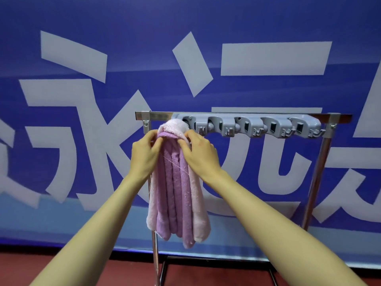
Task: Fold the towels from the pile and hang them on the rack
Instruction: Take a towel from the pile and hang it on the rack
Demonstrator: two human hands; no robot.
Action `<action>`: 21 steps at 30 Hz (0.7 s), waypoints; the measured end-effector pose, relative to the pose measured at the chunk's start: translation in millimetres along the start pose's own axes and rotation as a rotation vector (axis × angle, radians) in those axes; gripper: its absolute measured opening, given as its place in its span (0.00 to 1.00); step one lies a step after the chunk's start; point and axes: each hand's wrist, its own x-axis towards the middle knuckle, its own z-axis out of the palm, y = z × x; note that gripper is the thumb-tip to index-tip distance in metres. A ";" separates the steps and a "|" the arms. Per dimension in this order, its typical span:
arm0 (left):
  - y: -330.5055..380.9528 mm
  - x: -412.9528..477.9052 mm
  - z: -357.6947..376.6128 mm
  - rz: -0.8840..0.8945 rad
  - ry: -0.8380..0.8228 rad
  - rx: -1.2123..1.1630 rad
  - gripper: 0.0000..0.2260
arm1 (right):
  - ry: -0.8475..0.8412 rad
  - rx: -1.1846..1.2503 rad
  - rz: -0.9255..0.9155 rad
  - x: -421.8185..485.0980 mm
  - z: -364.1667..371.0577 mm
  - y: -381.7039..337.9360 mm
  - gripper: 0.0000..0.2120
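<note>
Filling the background, a blue wall banner [82, 58] with large pale characters rises from a red floor [61, 269]. In front of it stands the metal rack [318, 182], its top bar carrying a grey holder strip [247, 125] with a row of clip slots. At the strip's left end hangs the towel [177, 193], pink outside and purple within, bunched into lengthwise folds. Its long axis runs straight down from the bar, so its bulk lies below the hands and only its rounded top sits above them. The left hand [144, 155] pinches the top fold from the left and the right hand [200, 153] from the right, level with each other; the right is nearer the other slots. The top seems lodged in the leftmost slot, though the cloth hides it, so I cannot be sure.
</note>
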 end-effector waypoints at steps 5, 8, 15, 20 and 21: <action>6.3 -11.6 4.9 0.028 -0.013 -0.042 0.11 | -0.064 0.049 0.106 -11.6 16.0 3.1 0.25; 7.9 -9.3 6.1 0.003 0.011 -0.037 0.12 | -0.080 0.082 0.118 -16.4 22.7 3.0 0.27; 15.7 -17.5 8.6 0.030 -0.044 0.017 0.15 | -0.109 0.090 0.080 -20.1 24.9 4.2 0.23; -5.4 -28.9 4.2 -0.024 -0.204 -0.062 0.23 | -0.238 0.161 0.103 -34.6 24.1 9.4 0.34; -12.8 -35.4 4.3 -0.022 -0.238 -0.067 0.27 | -0.244 0.149 0.116 -39.7 25.9 12.6 0.36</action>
